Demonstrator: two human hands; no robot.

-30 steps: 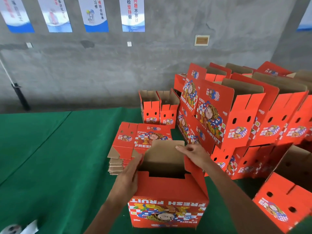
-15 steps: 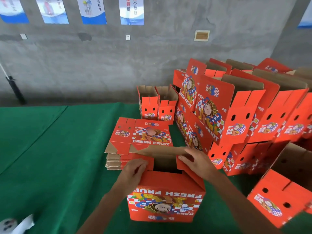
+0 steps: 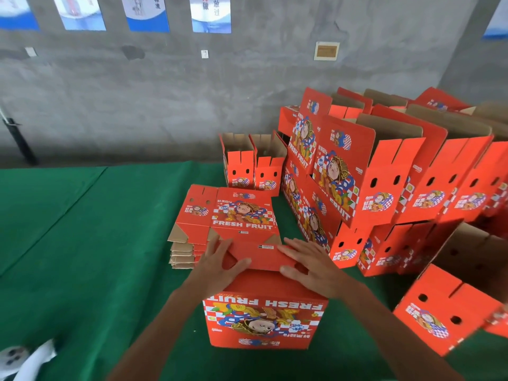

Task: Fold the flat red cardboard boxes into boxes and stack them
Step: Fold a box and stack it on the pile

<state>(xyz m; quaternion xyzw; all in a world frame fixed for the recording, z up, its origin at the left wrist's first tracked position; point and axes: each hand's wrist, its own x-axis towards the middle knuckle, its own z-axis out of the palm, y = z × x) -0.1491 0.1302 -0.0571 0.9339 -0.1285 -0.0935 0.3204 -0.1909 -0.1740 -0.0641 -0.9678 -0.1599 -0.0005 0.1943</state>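
A red "FRESH FRUIT" box (image 3: 265, 323) stands upside down on the green cloth in front of me, its print inverted. Its bottom flaps (image 3: 261, 257) lie folded flat across the top. My left hand (image 3: 220, 261) presses on the left side of the flaps with fingers spread. My right hand (image 3: 310, 264) lies flat on the right side. Just behind the box sits a pile of flat red box blanks (image 3: 228, 215). Folded boxes (image 3: 365, 177) are stacked in rows at the right.
Two small folded boxes (image 3: 251, 166) stand behind the flat pile. Another folded box (image 3: 450, 306) lies tilted at the near right. The green cloth (image 3: 82, 229) stretches away to the left. A grey wall with posters rises behind. Something white (image 3: 24, 358) lies at the lower left.
The brown inner flap that stood up has been folded down, and the red flaps now close the opening. Both hands went from holding the flap edges to pressing flat on top.
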